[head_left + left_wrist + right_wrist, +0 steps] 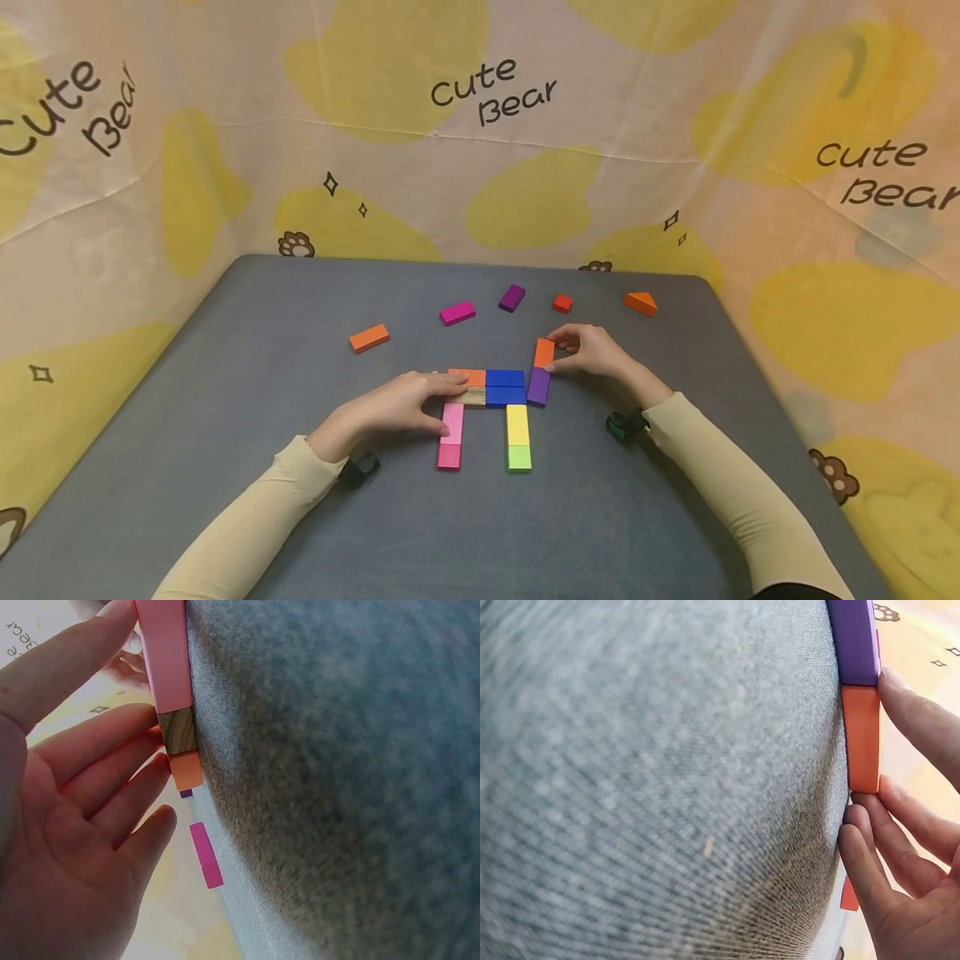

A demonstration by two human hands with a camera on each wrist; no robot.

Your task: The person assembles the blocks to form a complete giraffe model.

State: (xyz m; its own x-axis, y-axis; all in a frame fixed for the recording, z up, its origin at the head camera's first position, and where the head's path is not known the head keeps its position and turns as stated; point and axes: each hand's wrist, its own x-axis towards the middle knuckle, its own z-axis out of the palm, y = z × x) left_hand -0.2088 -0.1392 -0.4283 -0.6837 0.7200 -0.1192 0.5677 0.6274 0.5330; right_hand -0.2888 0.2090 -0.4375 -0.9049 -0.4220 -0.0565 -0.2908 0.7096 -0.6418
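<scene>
In the head view, a row of blocks holds an orange block [465, 377], a wooden block [474, 397] and two blue blocks [506, 387]. Below it run a light pink block [453, 422] with a darker pink one [449, 457], and a yellow block [517, 425] with a green one [519, 458]. My left hand [405, 402] rests fingers on the row's left end, its thumb at the light pink block. At right, a second orange block [544, 352] meets a purple block [538, 387]. My right hand [592, 350] touches that orange block, thumb near the seam and fingertips at its far end.
Farther back on the grey table [300, 300] lie a loose orange block [370, 338], a magenta block [458, 313], a dark purple block [512, 298], a small red block [562, 303] and an orange triangle [641, 303]. A printed curtain [420, 208] surrounds the table.
</scene>
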